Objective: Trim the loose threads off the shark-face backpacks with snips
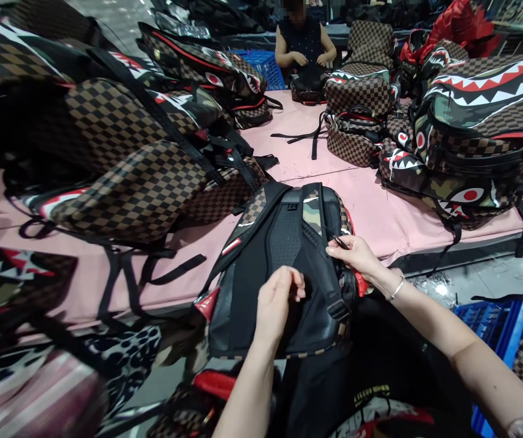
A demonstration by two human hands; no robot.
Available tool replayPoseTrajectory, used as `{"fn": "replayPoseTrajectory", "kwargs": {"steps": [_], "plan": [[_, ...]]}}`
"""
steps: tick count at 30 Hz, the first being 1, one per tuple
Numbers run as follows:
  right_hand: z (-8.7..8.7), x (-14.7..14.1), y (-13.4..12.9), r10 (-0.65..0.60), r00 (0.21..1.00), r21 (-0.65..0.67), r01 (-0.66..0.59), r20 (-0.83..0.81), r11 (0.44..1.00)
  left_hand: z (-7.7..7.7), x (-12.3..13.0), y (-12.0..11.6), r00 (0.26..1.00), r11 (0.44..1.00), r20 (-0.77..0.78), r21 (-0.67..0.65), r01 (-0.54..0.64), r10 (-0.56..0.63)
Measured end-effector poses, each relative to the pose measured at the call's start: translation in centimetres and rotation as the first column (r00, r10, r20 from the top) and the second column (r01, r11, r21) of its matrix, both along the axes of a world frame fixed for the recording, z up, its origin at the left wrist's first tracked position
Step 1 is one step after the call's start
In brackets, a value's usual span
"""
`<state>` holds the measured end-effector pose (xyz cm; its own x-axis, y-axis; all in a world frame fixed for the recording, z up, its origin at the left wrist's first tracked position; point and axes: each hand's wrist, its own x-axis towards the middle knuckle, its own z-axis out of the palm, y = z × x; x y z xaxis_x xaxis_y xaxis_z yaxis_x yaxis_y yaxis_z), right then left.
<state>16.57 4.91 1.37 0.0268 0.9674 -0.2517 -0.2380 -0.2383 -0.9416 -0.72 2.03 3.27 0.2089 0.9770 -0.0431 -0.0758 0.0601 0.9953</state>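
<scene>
In the head view a backpack (284,243) lies with its black padded back and shoulder straps facing up, partly over the table's near edge. My right hand (351,254) is closed on small dark thread snips (340,242), their thin tips pointing up and left beside the right shoulder strap (318,255). Above the middle of the back panel, my left hand (280,298) has its fingers curled together. Whatever it may pinch is too small or hidden to tell. Brown checks and a camouflage patch show at the backpack's edges.
Checked backpacks are heaped on the pink table (288,146), with a pile (137,164) at left and a stack (475,140) at right. Across the table a person (304,48) handles a dark item. A blue crate (503,322) stands at lower right.
</scene>
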Motion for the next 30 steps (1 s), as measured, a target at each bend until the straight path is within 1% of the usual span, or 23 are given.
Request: {"fn": "replayPoseTrajectory", "kwargs": {"steps": [2,5,7,9,11,13,14,16,18,19,20,21,23,25,27,30], "plan": [[1.1,-0.7,0.5,0.001,1.0,0.056,-0.001,-0.002,0.998,0.1,-0.3,-1.3,0.999,0.995,-0.041,-0.098,-0.026,0.022],[2.1,-1.8,1.2,-0.027,1.0,0.173,0.029,-0.01,0.985,0.4,-0.3,-2.0,0.996,0.975,0.051,-0.213,-0.064,0.077],[2.0,-2.3,1.3,-0.032,0.999,0.189,0.031,0.001,0.982,0.7,-0.3,-1.9,0.988,0.962,0.104,-0.261,-0.083,0.113],[1.3,-2.4,1.2,-0.016,1.0,0.162,0.012,0.025,0.987,0.9,-0.4,-1.5,0.989,0.951,0.126,-0.306,-0.04,0.082],[0.6,-2.1,0.8,-0.013,0.998,0.142,0.005,0.058,0.99,1.0,-0.3,-1.1,0.993,0.945,0.119,-0.327,0.019,0.021],[0.3,-1.6,0.1,-0.011,0.992,0.149,-0.008,0.125,0.989,0.9,-0.2,-0.7,0.993,0.947,0.119,-0.321,0.036,0.003],[0.3,-1.2,-0.5,0.013,0.985,0.169,-0.042,0.169,0.985,0.9,-0.2,-0.5,0.991,0.952,0.133,-0.307,0.024,0.018],[0.8,-0.4,-1.8,0.13,0.957,0.215,-0.188,0.259,0.958,0.9,-0.4,0.0,0.979,0.964,0.191,-0.264,-0.018,0.071],[1.4,0.1,-3.4,0.259,0.898,0.254,-0.36,0.356,0.898,0.9,-0.7,0.5,0.967,0.972,0.244,-0.235,-0.017,0.076],[1.6,0.3,-4.2,0.28,0.86,0.271,-0.417,0.426,0.868,1.0,-0.9,0.7,0.966,0.972,0.251,-0.236,0.007,0.054],[1.7,0.2,-5.0,0.263,0.82,0.286,-0.448,0.508,0.847,1.0,-1.0,0.9,0.969,0.968,0.247,-0.247,0.041,0.022],[1.7,0.1,-5.6,0.213,0.777,0.301,-0.46,0.593,0.835,1.0,-1.2,1.1,0.972,0.961,0.234,-0.265,0.074,-0.011],[1.4,-0.6,-6.7,0.082,0.671,0.321,-0.454,0.737,0.831,1.1,-1.5,1.3,0.98,0.945,0.191,-0.306,0.116,-0.058],[0.9,-1.4,-7.4,0.003,0.573,0.312,-0.451,0.819,0.836,1.1,-1.6,1.4,0.988,0.94,0.134,-0.322,0.115,-0.075],[0.5,-2.2,-7.9,-0.025,0.49,0.283,-0.459,0.871,0.842,1.3,-1.7,1.3,0.996,0.95,0.047,-0.299,0.087,-0.077],[0.4,-3.0,-8.4,-0.023,0.395,0.223,-0.467,0.918,0.856,1.6,-2.1,1.3,0.982,0.977,-0.17,-0.209,0.043,-0.079]]}}
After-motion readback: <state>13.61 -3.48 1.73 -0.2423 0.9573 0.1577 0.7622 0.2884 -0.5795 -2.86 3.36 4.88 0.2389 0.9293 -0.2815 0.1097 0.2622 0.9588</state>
